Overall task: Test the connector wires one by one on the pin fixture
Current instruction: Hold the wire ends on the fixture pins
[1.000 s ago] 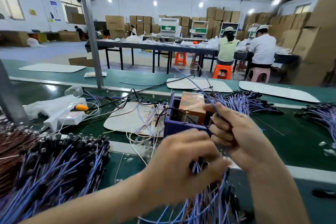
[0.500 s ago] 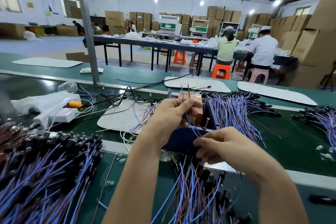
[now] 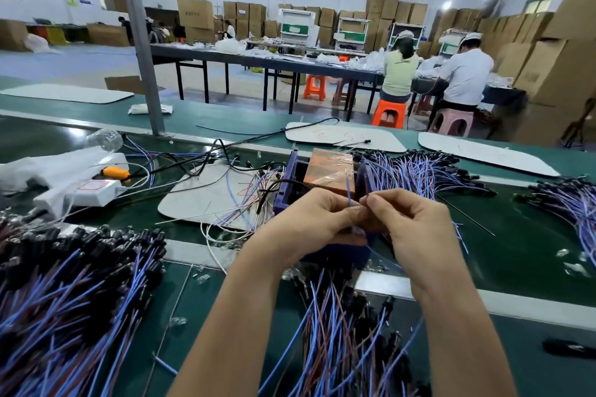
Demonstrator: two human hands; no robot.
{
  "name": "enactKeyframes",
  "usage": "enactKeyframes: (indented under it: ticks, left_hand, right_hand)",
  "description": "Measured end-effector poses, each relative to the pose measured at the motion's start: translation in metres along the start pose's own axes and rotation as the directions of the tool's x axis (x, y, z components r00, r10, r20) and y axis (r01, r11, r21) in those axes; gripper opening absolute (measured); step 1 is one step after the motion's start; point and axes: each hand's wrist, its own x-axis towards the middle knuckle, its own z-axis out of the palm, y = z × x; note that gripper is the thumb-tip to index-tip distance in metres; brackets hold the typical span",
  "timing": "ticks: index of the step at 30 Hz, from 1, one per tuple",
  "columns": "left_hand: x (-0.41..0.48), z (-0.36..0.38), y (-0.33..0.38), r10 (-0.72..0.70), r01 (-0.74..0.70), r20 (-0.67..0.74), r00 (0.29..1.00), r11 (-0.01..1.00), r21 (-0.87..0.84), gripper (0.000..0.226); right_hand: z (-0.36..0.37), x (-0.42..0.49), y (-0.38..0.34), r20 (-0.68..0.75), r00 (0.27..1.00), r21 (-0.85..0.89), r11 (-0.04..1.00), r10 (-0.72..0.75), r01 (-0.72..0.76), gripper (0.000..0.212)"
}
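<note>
The pin fixture (image 3: pixel 290 180) is a dark blue box with a copper-coloured block (image 3: pixel 329 167) on top, in the middle of the green bench. Right in front of it my left hand (image 3: pixel 309 219) and my right hand (image 3: pixel 409 219) meet, fingertips together. Both pinch one blue connector wire (image 3: pixel 349 193) whose end sticks up between them against the block. The front of the fixture is hidden behind my hands. A bundle of blue and brown wires with black connectors (image 3: pixel 342 325) lies below my wrists.
A big heap of blue wires (image 3: pixel 64 284) fills the left front. Another pile (image 3: pixel 419 171) lies right of the fixture, a third (image 3: pixel 574 203) at the far right. A white power strip (image 3: pixel 87 190), loose cables and grey mats (image 3: pixel 206 196) sit left. Two people sit at a far table.
My left hand came down from above the fixture and my right hand rose to meet it. Both now pinch the same wire in front of the block.
</note>
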Motion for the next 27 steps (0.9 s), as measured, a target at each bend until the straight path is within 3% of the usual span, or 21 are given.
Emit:
enactKeyframes:
  ticks: [3,5,10,14,22,27]
  left_hand:
    - [0.002,-0.005,0.000,0.039,-0.021,-0.138,0.990,0.991,0.135,0.022]
    - [0.002,-0.010,0.000,0.055,-0.030,-0.207,0.977,0.992,0.125,0.020]
    - [-0.003,-0.020,0.004,0.014,-0.067,-0.195,0.981,0.962,-0.265,0.022]
    - [-0.007,-0.027,0.013,-0.019,-0.082,-0.238,0.971,0.909,-0.409,0.030]
    - [-0.009,-0.034,0.011,0.025,-0.097,-0.368,0.930,0.979,-0.179,0.024]
    - [-0.010,-0.041,0.003,-0.080,0.096,-0.389,0.918,0.995,0.020,0.028]
  right_hand:
    - [-0.003,0.006,0.007,-0.074,0.997,-0.137,0.991,-0.024,0.014,0.019]
    - [-0.007,0.009,0.013,-0.096,0.995,-0.184,0.983,-0.010,-0.008,0.019]
    - [-0.009,0.012,0.026,-0.064,0.994,-0.258,0.960,0.093,-0.107,0.018]
    - [-0.007,0.014,0.033,-0.031,0.989,-0.326,0.934,0.142,-0.145,0.020]
    - [-0.005,0.014,0.038,-0.015,0.988,-0.394,0.908,0.152,-0.146,0.022]
    - [-0.007,0.015,0.036,0.000,0.985,-0.357,0.920,0.171,-0.160,0.022]
